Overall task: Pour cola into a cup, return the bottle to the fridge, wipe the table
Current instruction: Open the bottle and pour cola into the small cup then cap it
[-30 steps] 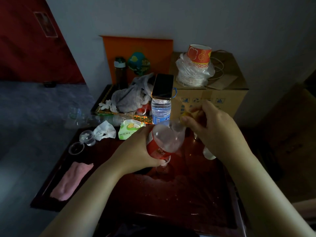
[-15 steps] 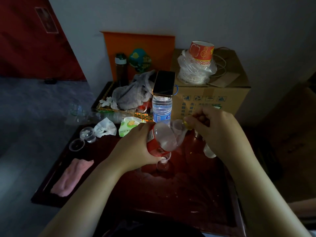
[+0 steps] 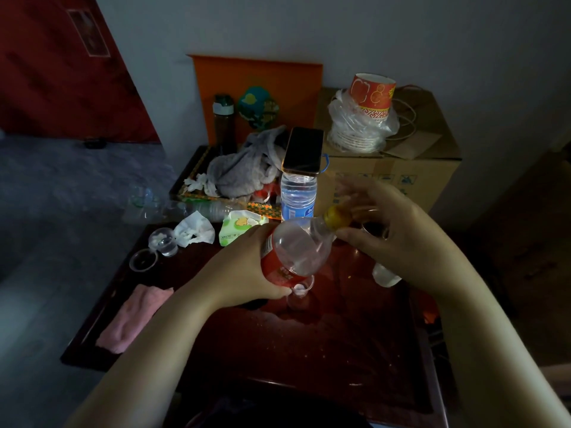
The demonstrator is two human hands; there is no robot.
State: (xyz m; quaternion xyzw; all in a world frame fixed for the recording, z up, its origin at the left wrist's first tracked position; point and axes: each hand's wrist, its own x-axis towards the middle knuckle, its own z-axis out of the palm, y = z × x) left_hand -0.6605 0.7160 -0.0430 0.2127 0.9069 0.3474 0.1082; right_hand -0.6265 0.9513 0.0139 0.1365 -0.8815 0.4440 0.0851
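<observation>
Cola bottle [image 3: 290,254] gripped in left hand [image 3: 244,273], yellow cap [image 3: 335,216] tilted toward right hand [image 3: 398,242], whose fingers [image 3: 355,235] hang spread beside it.

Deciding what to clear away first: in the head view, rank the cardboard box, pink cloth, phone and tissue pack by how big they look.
1. cardboard box
2. pink cloth
3. phone and tissue pack: they look about alike. The phone lies raised on a water bottle, perhaps nearer the camera, so I leave them unranked.
</observation>
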